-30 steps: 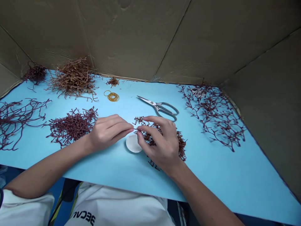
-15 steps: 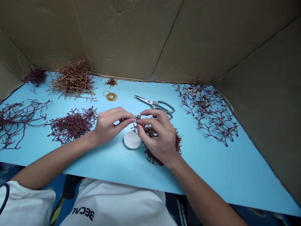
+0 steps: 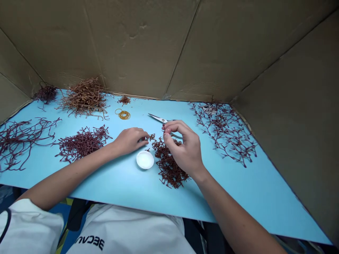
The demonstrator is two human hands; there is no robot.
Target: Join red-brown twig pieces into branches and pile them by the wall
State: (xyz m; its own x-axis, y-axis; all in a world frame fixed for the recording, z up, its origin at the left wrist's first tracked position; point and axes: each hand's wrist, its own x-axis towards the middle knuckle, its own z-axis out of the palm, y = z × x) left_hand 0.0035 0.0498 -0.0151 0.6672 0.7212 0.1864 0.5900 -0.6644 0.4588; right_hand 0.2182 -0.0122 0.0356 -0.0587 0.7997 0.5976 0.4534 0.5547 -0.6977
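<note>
My right hand (image 3: 185, 146) is raised over the right side of a heap of short brown twig pieces (image 3: 172, 165). Its thumb and fingertips pinch a small reddish-brown twig piece (image 3: 163, 129), mostly hidden by the fingers. My left hand (image 3: 132, 139) rests low by the table, fingers curled, thumb and forefinger slightly apart. Its fingertips are beside a few loose brown bits (image 3: 152, 137). In front of it stands a small white round dish (image 3: 144, 160). Scissors (image 3: 158, 118) lie behind my right hand, their handles partly covered by it.
Yellow rubber bands (image 3: 124, 115) lie further back, near a little brown pile (image 3: 124, 100). Dark red twigs (image 3: 82, 143) and a tan twig heap (image 3: 86, 97) are at the left. Branching twigs (image 3: 225, 127) spread at the right. Cardboard walls (image 3: 132, 46) surround the blue tabletop (image 3: 238, 197).
My hands have moved apart. The left has gone left and down to the loose bits; the right stays raised with its pinch. The white dish shows more openly, and the view has shifted slightly.
</note>
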